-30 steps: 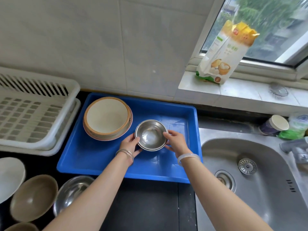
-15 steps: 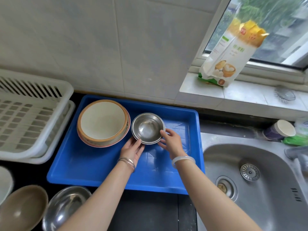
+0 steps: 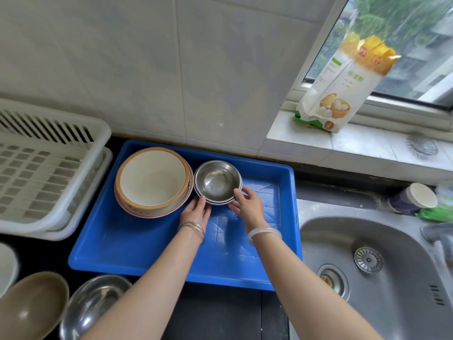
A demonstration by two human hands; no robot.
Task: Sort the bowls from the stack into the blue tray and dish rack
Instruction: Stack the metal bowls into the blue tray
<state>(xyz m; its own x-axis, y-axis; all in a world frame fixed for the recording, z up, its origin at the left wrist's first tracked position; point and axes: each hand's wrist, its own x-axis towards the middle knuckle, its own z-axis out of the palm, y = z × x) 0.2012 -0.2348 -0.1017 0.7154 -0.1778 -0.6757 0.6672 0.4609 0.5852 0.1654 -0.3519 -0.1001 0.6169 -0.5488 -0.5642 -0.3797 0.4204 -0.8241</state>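
Observation:
A blue tray (image 3: 137, 246) lies on the dark counter. At its back left stands a stack of cream bowls with orange rims (image 3: 152, 180). A small stack of steel bowls (image 3: 217, 182) sits right beside them, touching. My left hand (image 3: 196, 212) touches the steel stack's near-left side with straight fingers. My right hand (image 3: 247, 204) touches its near-right rim, fingers loose. The white dish rack (image 3: 44, 173) stands left of the tray and holds no bowls. At the bottom left are a tan bowl (image 3: 31, 305), a larger steel bowl (image 3: 93, 305) and part of a white bowl (image 3: 7, 266).
A steel sink (image 3: 380, 266) lies right of the tray. A flour bag (image 3: 343, 84) leans on the window sill. A paper cup (image 3: 414, 197) lies behind the sink. The tiled wall rises just behind the tray.
The small steel bowls have slid away from me to the back of the tray, up against the cream bowls. Both hands followed, and their grip on the rim has loosened to a touch.

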